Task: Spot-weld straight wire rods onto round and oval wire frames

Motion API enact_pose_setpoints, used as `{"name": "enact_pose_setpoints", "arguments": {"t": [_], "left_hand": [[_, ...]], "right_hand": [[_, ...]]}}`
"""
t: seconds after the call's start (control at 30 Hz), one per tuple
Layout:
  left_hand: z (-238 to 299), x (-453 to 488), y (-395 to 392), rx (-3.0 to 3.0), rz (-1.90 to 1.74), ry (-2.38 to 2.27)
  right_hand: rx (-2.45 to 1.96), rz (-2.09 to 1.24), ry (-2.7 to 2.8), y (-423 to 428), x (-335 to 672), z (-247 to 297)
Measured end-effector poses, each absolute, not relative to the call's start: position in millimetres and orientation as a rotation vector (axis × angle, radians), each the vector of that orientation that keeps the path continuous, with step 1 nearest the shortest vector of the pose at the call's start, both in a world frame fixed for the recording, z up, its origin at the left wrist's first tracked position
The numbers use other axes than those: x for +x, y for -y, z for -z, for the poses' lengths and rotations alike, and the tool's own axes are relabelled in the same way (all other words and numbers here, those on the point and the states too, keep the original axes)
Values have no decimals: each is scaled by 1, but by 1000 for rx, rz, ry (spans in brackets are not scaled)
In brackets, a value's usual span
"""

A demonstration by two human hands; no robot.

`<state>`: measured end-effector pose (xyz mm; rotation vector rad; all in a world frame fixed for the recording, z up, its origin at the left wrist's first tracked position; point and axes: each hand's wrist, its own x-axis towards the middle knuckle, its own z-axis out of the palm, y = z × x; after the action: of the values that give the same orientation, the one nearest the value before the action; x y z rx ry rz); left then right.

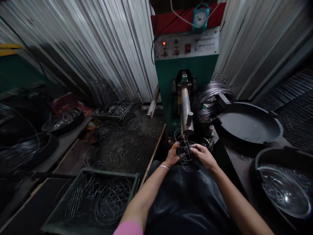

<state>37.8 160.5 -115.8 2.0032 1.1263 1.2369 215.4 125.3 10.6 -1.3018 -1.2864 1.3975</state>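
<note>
Just below the metal arm of a green spot-welding machine [187, 111], both my hands are at a small round wire frame [185, 155] made of thin rings and crossing wires. My left hand [173, 155] grips the frame's left side, its fingers closed on the wire. On the right side, the thumb and fingertips of my right hand [201, 154] are pinched at the frame's edge; whether they hold a separate wire piece is too small to tell. The frame's top reaches the tip of the welding arm. A dark apron [188, 199] covers my lap beneath.
At lower left a green crate [84, 171] holds wire grids. A coil of wire [212, 94] hangs right of the machine. Black round trays [254, 122] stand on the right-hand bench, one with a clear bowl [285, 192] of small metal parts. Loose wire frames [119, 151] lie leftward.
</note>
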Motion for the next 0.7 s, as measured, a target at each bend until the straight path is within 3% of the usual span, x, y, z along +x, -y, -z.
{"name": "enact_pose_setpoints", "arguments": {"t": [0.7], "left_hand": [[104,52,-150,1602,-1185,-1242]], "right_hand": [[-1381,-1392,1274,-119,213,-29]]}}
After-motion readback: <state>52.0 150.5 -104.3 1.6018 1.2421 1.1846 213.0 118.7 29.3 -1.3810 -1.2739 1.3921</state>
